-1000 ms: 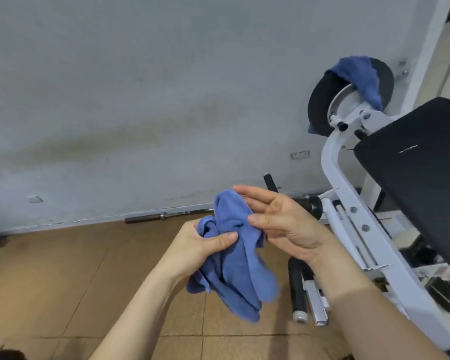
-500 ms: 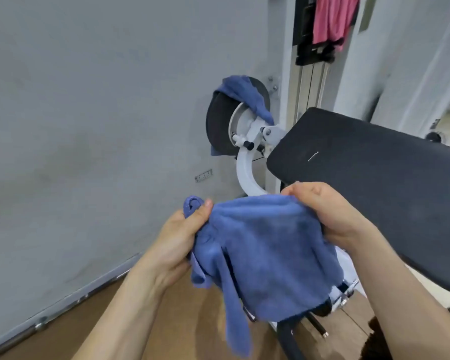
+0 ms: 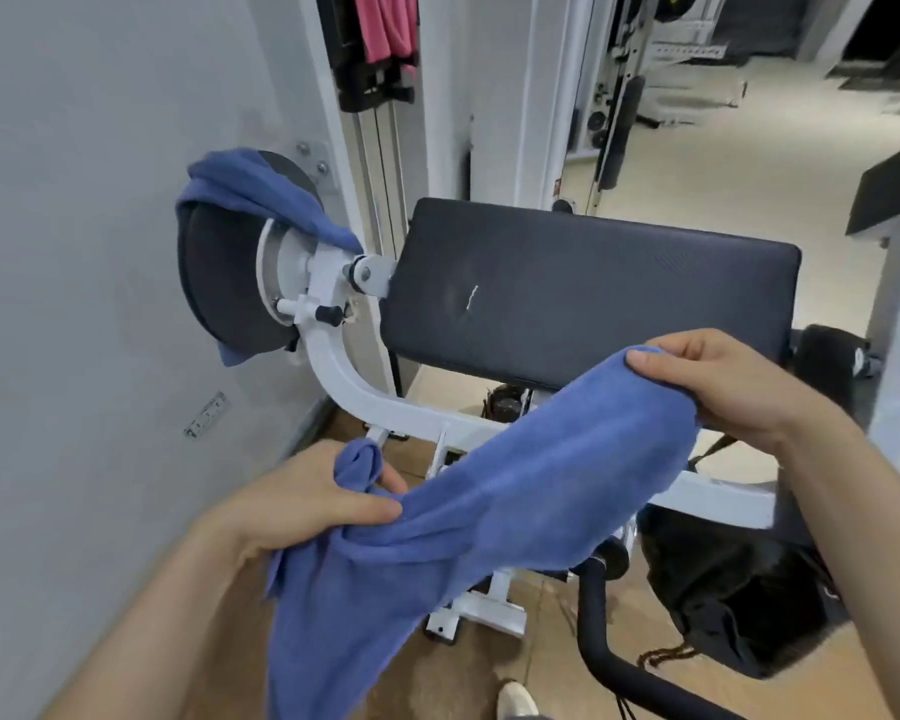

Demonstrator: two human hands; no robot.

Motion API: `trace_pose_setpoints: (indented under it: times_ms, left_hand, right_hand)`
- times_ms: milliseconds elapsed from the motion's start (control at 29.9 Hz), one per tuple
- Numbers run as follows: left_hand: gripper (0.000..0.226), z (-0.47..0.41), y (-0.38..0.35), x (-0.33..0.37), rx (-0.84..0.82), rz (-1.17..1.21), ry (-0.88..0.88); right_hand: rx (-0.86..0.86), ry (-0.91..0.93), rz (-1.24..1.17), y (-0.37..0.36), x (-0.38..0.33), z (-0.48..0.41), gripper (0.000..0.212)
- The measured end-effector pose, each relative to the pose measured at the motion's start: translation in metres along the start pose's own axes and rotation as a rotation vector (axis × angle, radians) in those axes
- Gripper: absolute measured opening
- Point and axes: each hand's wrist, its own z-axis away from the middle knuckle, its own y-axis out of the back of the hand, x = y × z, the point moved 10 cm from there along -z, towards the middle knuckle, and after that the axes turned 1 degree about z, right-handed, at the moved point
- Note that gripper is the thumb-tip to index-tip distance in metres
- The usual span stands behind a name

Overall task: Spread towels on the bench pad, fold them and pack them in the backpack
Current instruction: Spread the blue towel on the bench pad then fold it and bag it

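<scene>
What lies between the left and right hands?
The towel: the left hand grips one end, the right hand pinches the other, and it sags between them in front of the pad. Head view.

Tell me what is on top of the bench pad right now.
Nothing on the visible bench pad, only a small pale mark. The towel, held by the left hand and right hand, hides part of its near edge, which cannot be checked.
</scene>
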Motion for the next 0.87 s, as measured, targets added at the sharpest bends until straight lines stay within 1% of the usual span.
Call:
trace_pose_setpoints:
  times_ms: [67,100,167,201,234,268,335,368,402,468,502,535,602,703,803,870]
  left_hand:
    - [0.019,-0.025,0.02,-0.001,0.103,0.028,0.004]
    - [0.018,-0.039,0.025,-0.001,0.1,-0.007,0.01]
    - [0.019,-0.067,0.028,-0.004,0.024,-0.191,0.045]
    - [0.027,-0.082,0.032,-0.007,0.008,-0.288,0.064]
    - [0.034,-0.099,0.038,-0.008,0.028,-0.367,0.064]
    - [0.033,-0.116,0.047,-0.006,0.086,-0.382,0.061]
    - [0.011,-0.149,0.069,0.008,0.255,-0.358,0.015]
    - [0.01,-0.168,0.078,0.018,0.337,-0.389,-0.025]
    - [0.016,-0.19,0.084,0.027,0.379,-0.46,-0.06]
    - [0.026,-0.239,0.09,0.04,0.378,-0.591,-0.127]
    - [0.024,-0.265,0.092,0.046,0.372,-0.617,-0.163]
    - [0.017,-0.29,0.095,0.051,0.376,-0.611,-0.193]
    - [0.006,-0.336,0.108,0.065,0.445,-0.551,-0.243]
    - [0.007,-0.382,0.132,0.085,0.613,-0.425,-0.268]
    - [0.003,-0.419,0.141,0.103,0.658,-0.461,-0.276]
    - [0.011,-0.431,0.145,0.113,0.679,-0.47,-0.304]
  right_hand:
    - [0.093,-0.047,0.045,0.02,0.022,-0.001,0.051]
    - [0.13,-0.068,0.068,0.029,0.033,-0.003,0.047]
    - [0.241,-0.091,0.138,0.049,0.05,-0.01,0.038]
    - [0.302,-0.098,0.175,0.062,0.059,-0.015,0.035]
    - [0.368,-0.108,0.226,0.076,0.067,-0.021,0.032]
    - [0.433,-0.115,0.294,0.091,0.076,-0.028,0.031]
    - [0.528,-0.122,0.488,0.118,0.088,-0.047,0.033]
    - [0.559,-0.126,0.597,0.13,0.092,-0.058,0.036]
    - [0.585,-0.124,0.706,0.142,0.094,-0.071,0.039]
    - [0.608,-0.108,0.869,0.162,0.096,-0.099,0.042]
    - [0.613,-0.095,0.915,0.172,0.097,-0.114,0.042]
    - [0.62,-0.087,0.944,0.182,0.1,-0.127,0.042]
    - [0.651,-0.091,0.961,0.205,0.106,-0.152,0.042]
    - [0.709,-0.064,0.971,0.227,0.108,-0.178,0.039]
    - [0.777,-0.057,0.989,0.246,0.102,-0.196,0.031]
    - [0.839,-0.066,0.988,0.258,0.097,-0.2,0.031]
